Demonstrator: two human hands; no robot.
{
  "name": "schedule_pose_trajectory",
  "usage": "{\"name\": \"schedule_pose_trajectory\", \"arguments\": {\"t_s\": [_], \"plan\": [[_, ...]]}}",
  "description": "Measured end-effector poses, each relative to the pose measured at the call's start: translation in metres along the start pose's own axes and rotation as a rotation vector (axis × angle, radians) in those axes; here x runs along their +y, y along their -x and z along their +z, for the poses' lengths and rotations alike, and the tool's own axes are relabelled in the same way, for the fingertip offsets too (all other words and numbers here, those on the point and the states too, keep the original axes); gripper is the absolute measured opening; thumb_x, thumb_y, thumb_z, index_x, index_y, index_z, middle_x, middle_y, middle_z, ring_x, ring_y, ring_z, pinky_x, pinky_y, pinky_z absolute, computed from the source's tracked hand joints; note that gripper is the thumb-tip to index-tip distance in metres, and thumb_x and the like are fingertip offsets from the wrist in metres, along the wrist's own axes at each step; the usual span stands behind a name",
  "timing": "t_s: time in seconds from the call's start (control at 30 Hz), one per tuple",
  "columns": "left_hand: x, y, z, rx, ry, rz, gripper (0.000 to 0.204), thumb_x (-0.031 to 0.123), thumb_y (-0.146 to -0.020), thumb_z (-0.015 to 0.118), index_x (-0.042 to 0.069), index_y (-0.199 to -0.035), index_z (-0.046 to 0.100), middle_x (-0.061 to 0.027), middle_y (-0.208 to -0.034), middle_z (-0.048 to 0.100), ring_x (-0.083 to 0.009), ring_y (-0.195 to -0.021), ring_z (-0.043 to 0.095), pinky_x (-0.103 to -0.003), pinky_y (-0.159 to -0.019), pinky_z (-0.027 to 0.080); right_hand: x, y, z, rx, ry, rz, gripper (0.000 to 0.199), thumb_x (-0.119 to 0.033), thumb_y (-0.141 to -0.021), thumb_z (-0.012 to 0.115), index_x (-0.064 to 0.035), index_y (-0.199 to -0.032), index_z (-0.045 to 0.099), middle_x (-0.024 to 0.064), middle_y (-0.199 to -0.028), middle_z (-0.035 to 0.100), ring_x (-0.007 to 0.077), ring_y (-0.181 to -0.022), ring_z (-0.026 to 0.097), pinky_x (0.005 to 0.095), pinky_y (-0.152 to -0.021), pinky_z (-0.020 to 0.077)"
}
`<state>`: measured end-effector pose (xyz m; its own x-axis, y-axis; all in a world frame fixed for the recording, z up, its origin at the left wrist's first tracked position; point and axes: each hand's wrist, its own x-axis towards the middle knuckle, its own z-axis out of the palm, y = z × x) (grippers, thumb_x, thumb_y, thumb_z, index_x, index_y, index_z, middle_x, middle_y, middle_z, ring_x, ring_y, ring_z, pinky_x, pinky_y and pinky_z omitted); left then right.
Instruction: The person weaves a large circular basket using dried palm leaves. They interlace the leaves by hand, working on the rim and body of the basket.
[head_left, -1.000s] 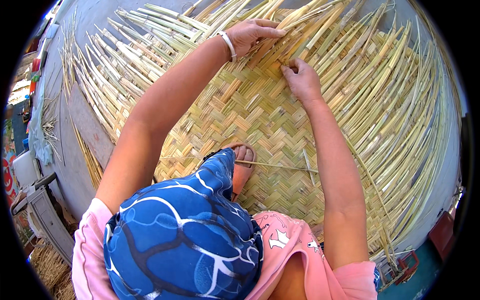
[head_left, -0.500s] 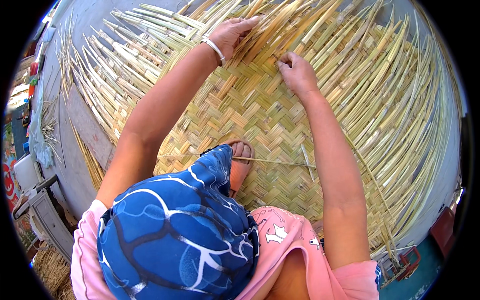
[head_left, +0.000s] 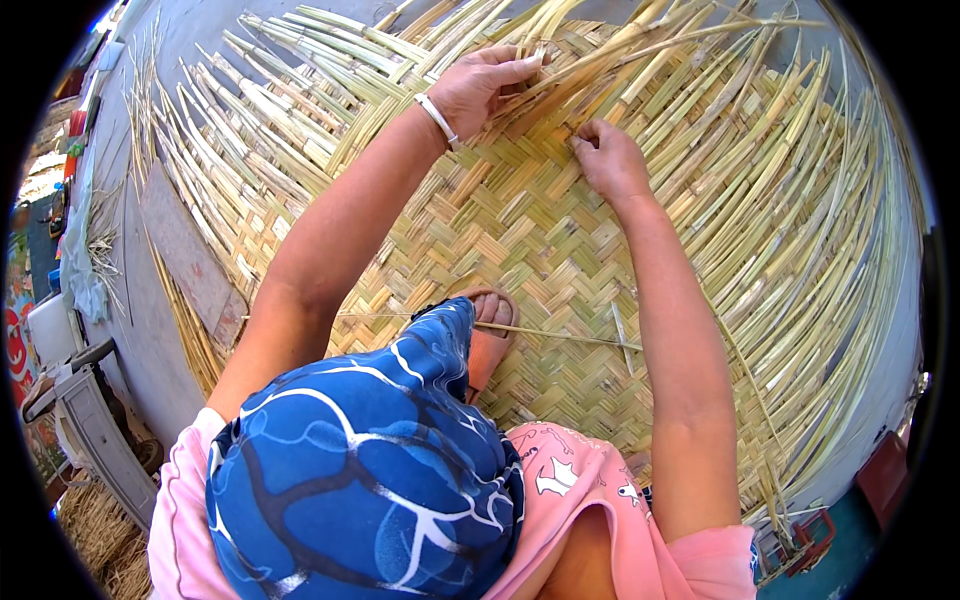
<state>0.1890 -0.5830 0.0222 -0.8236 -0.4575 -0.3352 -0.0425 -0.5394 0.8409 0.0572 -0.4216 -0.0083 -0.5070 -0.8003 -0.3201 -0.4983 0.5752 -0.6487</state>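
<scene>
A woven mat (head_left: 530, 230) of flat, split reed strips in a herringbone pattern spreads beneath me. At its far edge, my left hand (head_left: 478, 92), with a white bangle at the wrist, is closed with thumb and fingers around some reed strips (head_left: 640, 45). These strips are lifted and slant off to the right. Slightly nearer and to the right, my right hand (head_left: 612, 165) is pinched at the border between woven part and loose ends. Whatever lies between its fingertips is too small to make out.
Long unwoven reed ends fan out at the left (head_left: 260, 130) and right (head_left: 800, 200). My sandalled foot (head_left: 488, 335) presses on the mat, beside a thin loose strip (head_left: 570, 335). A flat board (head_left: 190, 250) lies at the left, a grey metal frame (head_left: 105, 430) nearer.
My left hand has shifted slightly right, its thumb now closed over the strips. Some strips by it have risen and swung right. My right hand has moved a little right and nearer.
</scene>
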Motion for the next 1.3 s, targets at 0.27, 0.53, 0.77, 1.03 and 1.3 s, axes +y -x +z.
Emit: {"name": "schedule_pose_trajectory", "arguments": {"t_s": [0.27, 0.53, 0.77, 1.03, 1.3], "plan": [[-0.015, 0.009, -0.017, 0.227, 0.038, 0.077, 0.019, 0.011, -0.089, 0.059, 0.0, -0.104, 0.059, -0.0107, -0.102, 0.064, -0.0209, -0.097, 0.063, -0.032, -0.088, 0.05, -0.011, 0.003, -0.001, 0.017, 0.133, -0.039, 0.02, -0.022, -0.084, 0.059, -0.0052, -0.095, 0.06, 0.0162, -0.091, 0.064, 0.0333, -0.087, 0.061, 0.0439, -0.076, 0.048], [-0.027, 0.018, -0.02, 0.47, 0.048, 0.089, 0.018, 0.01, -0.085, 0.065, 0.003, -0.1, 0.059, -0.0084, -0.095, 0.065, -0.0186, -0.087, 0.064, -0.029, -0.077, 0.054, 0.002, 0.031, 0.024, 0.334, 0.138, -0.254, 0.023, -0.01, -0.081, 0.058, -0.0069, -0.104, 0.059, 0.0127, -0.097, 0.057, 0.0322, -0.083, 0.06, 0.0396, -0.073, 0.0503], [-0.007, 0.01, -0.026, 0.459, -0.17, 0.035, 0.022, 0.016, -0.085, 0.066, 0.004, -0.103, 0.058, -0.0077, -0.098, 0.066, -0.0154, -0.088, 0.064, -0.025, -0.074, 0.052, 0.009, 0.03, 0.033, 0.442, 0.541, -0.61, 0.028, -0.006, -0.075, 0.055, -0.0034, -0.102, 0.06, 0.0108, -0.093, 0.056, 0.0249, -0.079, 0.059, 0.035, -0.068, 0.0508], [0.038, 0.009, -0.085, 0.464, -0.111, 0.042, 0.022, 0.017, -0.088, 0.062, 0.001, -0.102, 0.058, -0.0101, -0.099, 0.065, -0.0179, -0.087, 0.064, -0.028, -0.075, 0.055, -0.043, 0.005, 0.001, 0.245, 0.349, -0.722, 0.02, -0.004, -0.074, 0.057, -0.0032, -0.094, 0.058, 0.0129, -0.088, 0.058, 0.0288, -0.079, 0.061, 0.0366, -0.07, 0.0512], [0.067, 0.012, -0.132, 0.401, 0.015, 0.076, 0.018, 0.015, -0.091, 0.058, 0.001, -0.102, 0.057, -0.0086, -0.096, 0.064, -0.0171, -0.085, 0.065, -0.029, -0.076, 0.056, -0.104, -0.065, 0.048, 0.098, 0.096, -0.395, 0.024, -0.02, -0.083, 0.061, -0.0018, -0.098, 0.061, 0.0167, -0.096, 0.062, 0.0341, -0.088, 0.061, 0.0421, -0.078, 0.0491]]}}
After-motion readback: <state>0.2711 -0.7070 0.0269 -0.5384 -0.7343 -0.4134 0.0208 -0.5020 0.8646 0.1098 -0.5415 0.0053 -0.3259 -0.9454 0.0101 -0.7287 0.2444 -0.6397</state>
